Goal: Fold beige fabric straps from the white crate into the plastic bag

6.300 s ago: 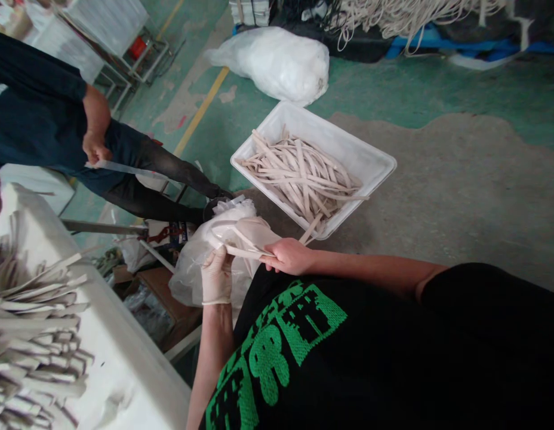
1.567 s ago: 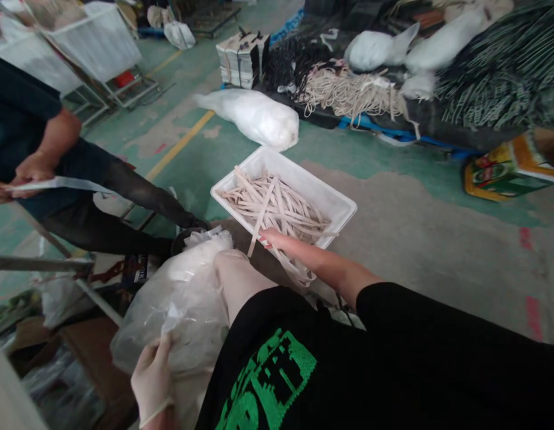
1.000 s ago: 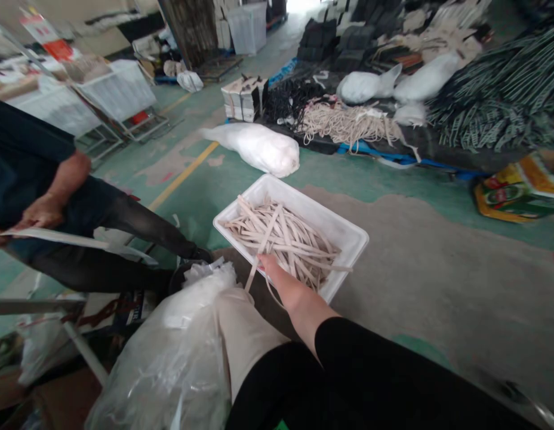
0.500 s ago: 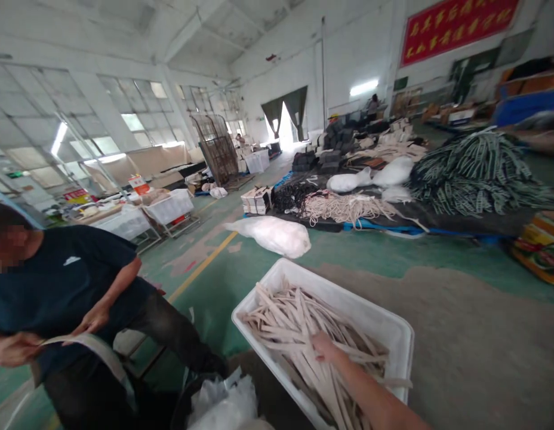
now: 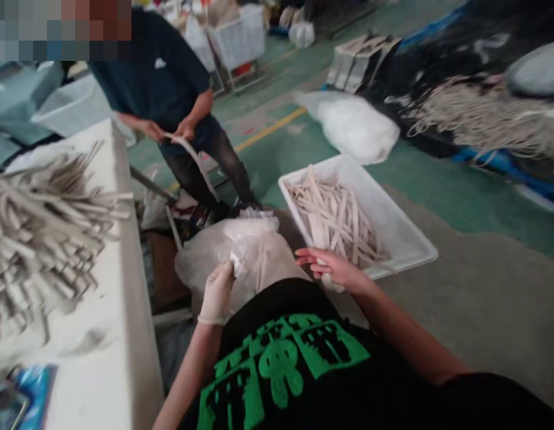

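My left hand (image 5: 218,291), in a pale glove, is closed at the edge of a clear plastic bag (image 5: 200,254) in front of my body. A small white bit shows at its fingertips, too blurred to name. My right hand (image 5: 333,269) is bare and is by the near edge of a white plastic bin (image 5: 405,230). A pale fabric strap (image 5: 324,273) lies in that hand, held against the palm with some fingers stretched out. Many loose beige straps (image 5: 339,218) lie in a tangle inside the bin.
On my left a white table (image 5: 129,286) carries a big heap of cut straps (image 5: 48,227). A co-worker (image 5: 169,77) stands ahead, holding a long strap. A stuffed white sack (image 5: 355,125) lies on the green floor beyond the bin.
My view has tilted down and turned left, bringing the table and my left hand into sight. My right hand has come out of the bin's straps toward my body with a strap.
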`<control>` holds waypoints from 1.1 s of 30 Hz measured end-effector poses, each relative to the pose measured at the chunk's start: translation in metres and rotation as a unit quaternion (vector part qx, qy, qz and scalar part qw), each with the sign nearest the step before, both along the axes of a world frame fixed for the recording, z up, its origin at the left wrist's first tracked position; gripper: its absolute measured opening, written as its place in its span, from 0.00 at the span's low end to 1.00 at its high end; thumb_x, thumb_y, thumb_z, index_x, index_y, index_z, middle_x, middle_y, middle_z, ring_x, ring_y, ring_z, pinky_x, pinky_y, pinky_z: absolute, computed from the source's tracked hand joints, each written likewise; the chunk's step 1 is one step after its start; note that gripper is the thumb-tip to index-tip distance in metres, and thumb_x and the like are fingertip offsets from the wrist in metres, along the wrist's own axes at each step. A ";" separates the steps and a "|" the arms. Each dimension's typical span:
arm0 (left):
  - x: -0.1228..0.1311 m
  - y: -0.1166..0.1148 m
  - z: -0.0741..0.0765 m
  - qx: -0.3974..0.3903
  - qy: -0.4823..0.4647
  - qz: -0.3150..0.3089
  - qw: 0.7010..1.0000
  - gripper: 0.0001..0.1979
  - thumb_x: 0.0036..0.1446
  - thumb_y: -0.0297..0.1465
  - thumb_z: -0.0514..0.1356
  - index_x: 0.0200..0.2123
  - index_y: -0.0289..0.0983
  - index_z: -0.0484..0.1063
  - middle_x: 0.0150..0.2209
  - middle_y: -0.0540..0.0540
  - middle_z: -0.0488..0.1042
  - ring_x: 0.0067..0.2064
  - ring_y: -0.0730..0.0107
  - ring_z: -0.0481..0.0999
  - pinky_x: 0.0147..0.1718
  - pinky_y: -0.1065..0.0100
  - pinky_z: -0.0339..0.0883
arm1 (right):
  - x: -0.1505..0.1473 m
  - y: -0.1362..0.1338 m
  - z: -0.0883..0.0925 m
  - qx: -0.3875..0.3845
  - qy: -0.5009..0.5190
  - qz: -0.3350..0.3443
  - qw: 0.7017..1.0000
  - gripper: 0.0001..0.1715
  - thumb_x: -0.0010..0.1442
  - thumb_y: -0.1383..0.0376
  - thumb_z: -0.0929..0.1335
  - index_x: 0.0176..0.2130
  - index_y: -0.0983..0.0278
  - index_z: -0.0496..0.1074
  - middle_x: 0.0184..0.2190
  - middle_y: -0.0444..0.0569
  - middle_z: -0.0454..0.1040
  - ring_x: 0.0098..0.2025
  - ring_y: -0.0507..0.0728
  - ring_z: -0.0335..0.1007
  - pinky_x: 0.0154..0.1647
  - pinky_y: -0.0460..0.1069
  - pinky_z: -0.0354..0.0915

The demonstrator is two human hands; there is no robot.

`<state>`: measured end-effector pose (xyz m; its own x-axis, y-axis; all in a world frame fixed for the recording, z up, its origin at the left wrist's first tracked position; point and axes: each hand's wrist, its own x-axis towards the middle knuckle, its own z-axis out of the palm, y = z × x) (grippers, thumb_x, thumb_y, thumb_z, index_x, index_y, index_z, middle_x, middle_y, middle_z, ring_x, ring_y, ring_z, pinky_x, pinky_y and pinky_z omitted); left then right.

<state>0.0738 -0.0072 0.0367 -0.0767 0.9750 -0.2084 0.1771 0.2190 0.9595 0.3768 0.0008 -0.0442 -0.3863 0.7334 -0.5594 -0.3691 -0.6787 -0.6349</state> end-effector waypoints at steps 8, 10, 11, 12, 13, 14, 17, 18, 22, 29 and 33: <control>0.000 -0.030 0.012 -0.037 -0.178 0.076 0.980 0.22 0.49 0.46 0.71 0.21 0.36 0.68 0.22 0.53 0.65 0.25 0.76 0.61 0.27 0.73 0.60 | -0.121 0.023 0.046 -0.033 0.119 0.218 0.968 0.28 0.75 0.49 0.57 0.44 0.67 0.74 0.38 0.51 0.78 0.14 0.42 0.38 0.19 0.43 0.67; -0.004 -0.032 0.016 -0.015 -0.134 0.061 0.989 0.23 0.50 0.46 0.71 0.19 0.36 0.68 0.20 0.54 0.62 0.24 0.78 0.57 0.26 0.73 0.57 | -0.127 0.033 0.048 -0.038 0.103 0.202 0.973 0.27 0.74 0.47 0.59 0.42 0.65 0.72 0.34 0.47 0.76 0.14 0.42 0.39 0.18 0.43 0.67; -0.005 -0.032 0.017 -0.011 -0.116 0.051 0.992 0.23 0.50 0.46 0.71 0.19 0.35 0.68 0.20 0.54 0.62 0.25 0.77 0.57 0.27 0.73 0.57 | -0.127 0.036 0.049 -0.035 0.095 0.188 0.977 0.26 0.73 0.47 0.60 0.41 0.65 0.72 0.32 0.45 0.74 0.14 0.43 0.39 0.17 0.43 0.66; -0.006 -0.032 0.018 -0.011 -0.102 0.044 0.994 0.23 0.50 0.47 0.70 0.20 0.35 0.70 0.20 0.54 0.63 0.25 0.77 0.58 0.28 0.73 0.58 | -0.127 0.039 0.050 -0.031 0.091 0.168 0.981 0.25 0.72 0.47 0.61 0.41 0.65 0.72 0.30 0.44 0.73 0.14 0.43 0.39 0.17 0.43 0.66; -0.006 -0.031 0.018 -0.014 -0.087 0.035 0.995 0.22 0.50 0.47 0.70 0.20 0.35 0.71 0.21 0.53 0.65 0.26 0.76 0.59 0.29 0.72 0.59 | -0.125 0.041 0.053 -0.026 0.089 0.146 0.985 0.25 0.71 0.46 0.62 0.41 0.64 0.72 0.28 0.43 0.71 0.14 0.43 0.39 0.17 0.43 0.65; -0.006 -0.031 0.017 -0.016 -0.071 0.029 0.997 0.22 0.50 0.47 0.70 0.21 0.35 0.73 0.22 0.52 0.67 0.27 0.75 0.61 0.29 0.72 0.59 | -0.123 0.042 0.055 -0.019 0.088 0.123 0.988 0.25 0.70 0.46 0.63 0.41 0.64 0.72 0.28 0.42 0.70 0.15 0.43 0.39 0.17 0.43 0.65; -0.002 -0.028 0.012 -0.007 -0.018 0.010 1.000 0.20 0.49 0.47 0.69 0.24 0.35 0.77 0.25 0.49 0.73 0.30 0.71 0.67 0.34 0.70 0.64 | -0.113 0.046 0.066 0.035 0.063 0.063 0.995 0.22 0.65 0.48 0.70 0.41 0.66 0.75 0.30 0.43 0.72 0.15 0.42 0.40 0.16 0.42 0.61; -0.001 -0.028 0.011 -0.002 -0.003 0.003 1.000 0.19 0.49 0.47 0.69 0.25 0.35 0.78 0.26 0.48 0.75 0.31 0.70 0.69 0.35 0.69 0.65 | -0.110 0.048 0.069 0.064 0.039 0.046 0.996 0.20 0.62 0.51 0.72 0.40 0.66 0.76 0.31 0.44 0.73 0.16 0.42 0.41 0.16 0.42 0.59; 0.000 -0.026 0.009 0.008 0.022 -0.015 1.000 0.17 0.50 0.45 0.68 0.26 0.36 0.80 0.28 0.47 0.77 0.32 0.68 0.71 0.38 0.68 0.67 | -0.099 0.056 0.076 0.172 -0.047 0.017 0.984 0.16 0.51 0.59 0.78 0.36 0.67 0.76 0.29 0.44 0.74 0.17 0.42 0.47 0.16 0.41 0.57; 0.000 -0.025 0.015 -0.021 -0.038 0.006 0.999 0.19 0.46 0.47 0.70 0.22 0.35 0.76 0.22 0.51 0.70 0.27 0.72 0.64 0.31 0.70 0.62 | -0.097 0.054 0.070 0.239 -0.077 0.048 0.967 0.18 0.53 0.57 0.74 0.42 0.64 0.78 0.37 0.47 0.78 0.22 0.45 0.57 0.20 0.42 0.67; -0.006 -0.020 0.018 -0.030 -0.061 -0.001 0.998 0.24 0.47 0.48 0.70 0.17 0.36 0.68 0.20 0.52 0.63 0.25 0.75 0.58 0.26 0.72 0.57 | -0.090 0.050 0.067 0.363 -0.127 0.057 0.921 0.22 0.51 0.65 0.70 0.47 0.64 0.78 0.52 0.50 0.76 0.40 0.54 0.72 0.25 0.41 0.71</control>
